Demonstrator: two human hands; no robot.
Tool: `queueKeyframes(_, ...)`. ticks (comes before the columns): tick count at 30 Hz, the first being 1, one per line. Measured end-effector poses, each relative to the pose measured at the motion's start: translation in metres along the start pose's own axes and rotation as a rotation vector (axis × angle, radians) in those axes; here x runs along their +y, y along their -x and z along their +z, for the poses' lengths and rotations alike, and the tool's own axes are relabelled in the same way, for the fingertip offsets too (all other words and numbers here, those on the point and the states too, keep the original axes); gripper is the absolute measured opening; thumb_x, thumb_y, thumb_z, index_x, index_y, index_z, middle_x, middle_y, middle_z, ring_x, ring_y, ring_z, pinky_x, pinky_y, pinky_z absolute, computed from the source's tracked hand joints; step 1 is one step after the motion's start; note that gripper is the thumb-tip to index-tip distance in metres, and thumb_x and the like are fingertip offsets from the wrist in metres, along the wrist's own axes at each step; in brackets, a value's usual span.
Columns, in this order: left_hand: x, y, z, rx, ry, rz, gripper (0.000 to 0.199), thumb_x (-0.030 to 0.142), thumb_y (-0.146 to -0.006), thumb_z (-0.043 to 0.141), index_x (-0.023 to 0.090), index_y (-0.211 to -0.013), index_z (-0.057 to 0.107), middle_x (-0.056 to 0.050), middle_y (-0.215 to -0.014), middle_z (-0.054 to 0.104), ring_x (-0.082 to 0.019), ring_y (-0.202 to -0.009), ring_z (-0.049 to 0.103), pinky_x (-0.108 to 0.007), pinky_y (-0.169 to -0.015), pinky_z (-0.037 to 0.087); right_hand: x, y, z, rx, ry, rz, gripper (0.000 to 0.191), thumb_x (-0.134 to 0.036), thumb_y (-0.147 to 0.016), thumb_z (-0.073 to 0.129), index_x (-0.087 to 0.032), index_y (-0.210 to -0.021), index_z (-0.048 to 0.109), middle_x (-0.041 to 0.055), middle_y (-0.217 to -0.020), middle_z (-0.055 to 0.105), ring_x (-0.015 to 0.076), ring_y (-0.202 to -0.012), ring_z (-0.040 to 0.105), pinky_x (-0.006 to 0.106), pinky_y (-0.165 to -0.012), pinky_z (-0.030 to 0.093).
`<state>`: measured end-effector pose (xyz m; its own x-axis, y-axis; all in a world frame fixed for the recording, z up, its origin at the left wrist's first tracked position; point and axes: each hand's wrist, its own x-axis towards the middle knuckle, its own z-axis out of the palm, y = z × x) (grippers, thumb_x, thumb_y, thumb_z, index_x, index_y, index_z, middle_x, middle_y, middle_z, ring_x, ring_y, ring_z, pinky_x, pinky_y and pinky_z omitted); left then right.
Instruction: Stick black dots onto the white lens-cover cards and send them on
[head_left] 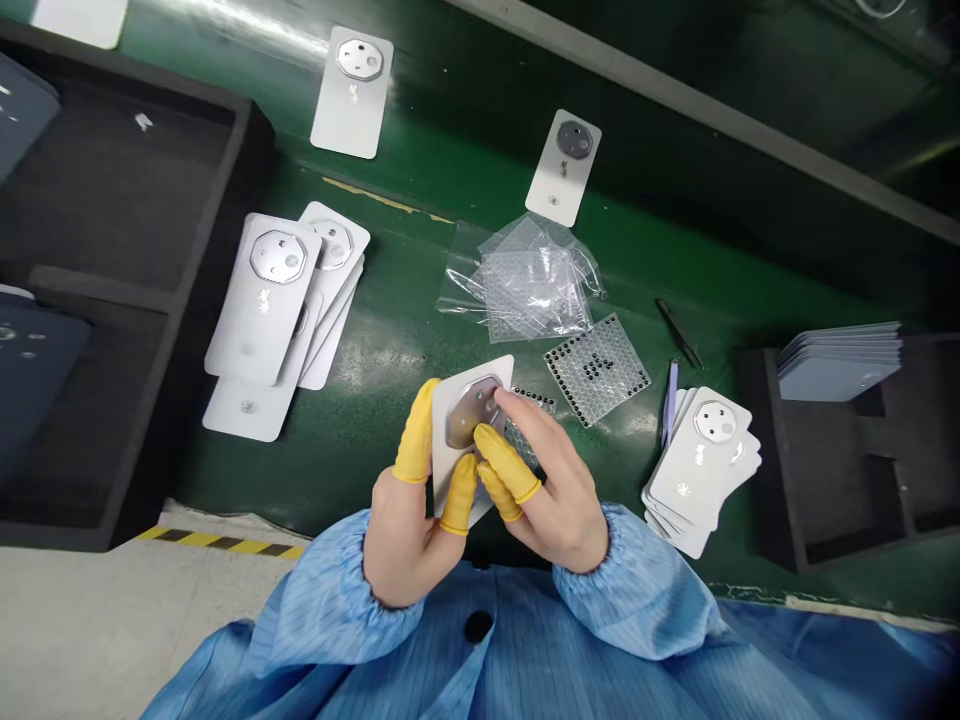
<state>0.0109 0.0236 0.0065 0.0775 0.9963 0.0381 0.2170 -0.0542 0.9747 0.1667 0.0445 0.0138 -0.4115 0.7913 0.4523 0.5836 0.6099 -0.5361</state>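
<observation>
left hand, fingers closed on the white panel at picture centre; right hand, fingers bent, touches its grey disc. dotted sheet near, at two o'clock; panel stack at ten o'clock; tweezers at two o'clock, farther out.

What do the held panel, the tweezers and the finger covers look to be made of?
Held panel: likely coated glass or plastic, pale and smooth; its camera plate is darker with a metallic-looking sheen.
Tweezers: dark, slim; metal or plastic, can't tell.
Finger covers: probably latex or similar rubber, matte yellow, snug, with rolled rims.
</observation>
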Motion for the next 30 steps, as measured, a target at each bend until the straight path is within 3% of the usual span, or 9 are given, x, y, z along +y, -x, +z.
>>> queueKeyframes(5,-0.001,0.002,-0.001,0.012,-0.082,0.022,0.078,0.01,-0.082,0.061,0.022,-0.151,0.025,-0.011,-0.129,0.063,-0.024,-0.102,0.069,-0.029,-0.084,0.06,-0.003,0.003,0.001,-0.021,-0.005,0.001,0.039,-0.005,-0.085,0.053,-0.008,-0.124,0.051,0.0246,-0.138,0.049,0.0309,-0.133,0.044,0.052,-0.098,0.053)
queueKeyframes(8,0.001,0.003,-0.001,0.06,0.078,-0.052,0.078,0.011,-0.082,0.064,0.028,-0.149,0.027,-0.009,-0.131,0.062,-0.026,-0.106,0.068,-0.032,-0.085,0.06,-0.002,0.003,0.002,-0.068,-0.062,-0.001,0.04,-0.004,-0.086,0.051,-0.003,-0.126,0.05,0.0279,-0.139,0.046,0.0325,-0.136,0.04,0.053,-0.102,0.05)
queueKeyframes(11,0.003,-0.005,-0.002,0.132,0.365,-0.192,0.068,0.011,-0.085,0.062,0.031,-0.144,0.036,-0.006,-0.117,0.07,-0.023,-0.096,0.072,-0.028,-0.076,0.062,0.002,0.003,0.003,-0.107,-0.205,0.016,0.043,-0.009,-0.089,0.051,-0.005,-0.131,0.047,0.0259,-0.143,0.042,0.0316,-0.137,0.04,0.052,-0.104,0.048)
queueKeyframes(14,0.002,-0.018,-0.004,0.122,0.658,-0.367,0.058,0.017,-0.082,0.069,0.027,-0.134,0.047,-0.006,-0.106,0.074,-0.023,-0.082,0.074,-0.028,-0.063,0.063,0.004,0.007,0.005,0.033,-0.384,0.143,0.044,-0.014,-0.09,0.053,-0.017,-0.134,0.048,0.0162,-0.143,0.047,0.0254,-0.129,0.051,0.046,-0.102,0.051)
queueKeyframes(17,-0.006,-0.03,-0.008,0.131,0.736,-0.489,0.048,0.021,-0.075,0.076,0.021,-0.118,0.056,-0.005,-0.091,0.076,-0.02,-0.066,0.074,-0.025,-0.054,0.061,0.005,0.014,0.009,0.16,-0.473,0.238,0.043,-0.014,-0.089,0.057,-0.023,-0.13,0.053,0.0111,-0.136,0.055,0.0234,-0.121,0.058,0.045,-0.1,0.053)
queueKeyframes(21,-0.019,-0.036,-0.024,0.323,0.628,-0.49,0.046,0.017,-0.062,0.084,0.022,-0.103,0.062,0.0,-0.082,0.076,-0.016,-0.058,0.071,-0.021,-0.051,0.059,0.015,0.03,0.023,0.2,-0.35,0.388,0.042,-0.014,-0.088,0.058,-0.024,-0.129,0.055,0.0106,-0.133,0.057,0.0237,-0.121,0.058,0.047,-0.101,0.052)
queueKeyframes(25,-0.032,-0.034,-0.048,0.463,0.401,-0.494,0.051,0.021,-0.059,0.087,0.023,-0.105,0.062,0.002,-0.078,0.075,-0.017,-0.06,0.071,-0.023,-0.052,0.059,0.032,0.052,0.046,0.026,-0.074,0.343,0.042,-0.016,-0.087,0.062,-0.019,-0.128,0.055,0.0167,-0.138,0.052,0.0288,-0.134,0.045,0.054,-0.108,0.042)
queueKeyframes(28,-0.041,-0.026,-0.056,0.442,0.084,-0.381,0.079,0.023,-0.069,0.081,0.025,-0.137,0.042,0.001,-0.093,0.075,-0.017,-0.065,0.071,-0.025,-0.06,0.06,0.038,0.058,0.053,0.014,-0.065,0.298,0.037,-0.009,-0.089,0.055,-0.021,-0.124,0.058,0.0146,-0.131,0.059,0.0254,-0.13,0.05,0.053,-0.106,0.043)
queueKeyframes(30,-0.044,-0.022,-0.054,0.324,-0.13,-0.282,0.071,0.024,-0.076,0.075,0.022,-0.139,0.043,-0.003,-0.107,0.073,-0.021,-0.084,0.073,-0.029,-0.077,0.059,0.039,0.056,0.047,0.066,-0.13,0.306,0.037,-0.009,-0.089,0.056,-0.023,-0.123,0.059,0.0128,-0.129,0.061,0.0233,-0.126,0.054,0.05,-0.105,0.045)
